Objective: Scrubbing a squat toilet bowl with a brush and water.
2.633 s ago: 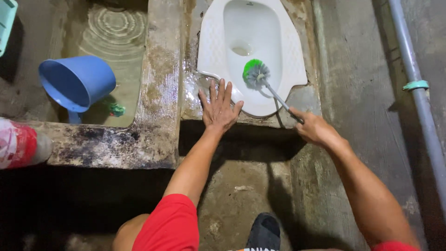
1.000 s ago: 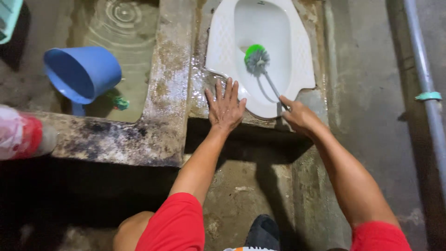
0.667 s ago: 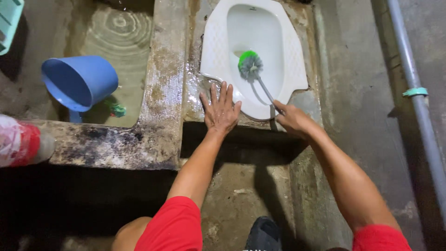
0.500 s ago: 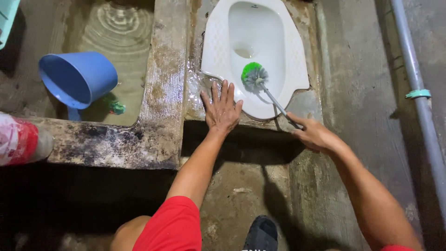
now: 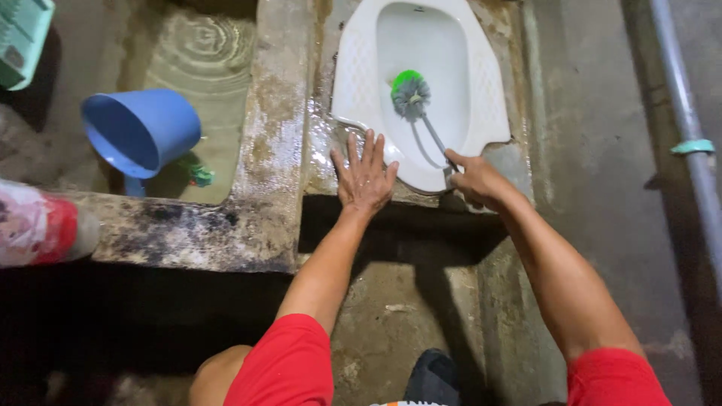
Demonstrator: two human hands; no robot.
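Observation:
A white squat toilet pan is set into a wet concrete platform at the top centre. My right hand grips the thin handle of a toilet brush, whose green and grey head rests inside the bowl. My left hand lies flat, fingers spread, on the wet platform edge at the pan's near left rim, holding nothing.
A concrete water trough with rippling water lies to the left; a blue plastic dipper floats in it. A red and white container sits on the trough's ledge at the left edge. A grey pipe runs along the right wall.
My right hand has pushed forward, sliding the brush head from the near part of the bowl toward its middle. The left hand stays planted on the platform edge.

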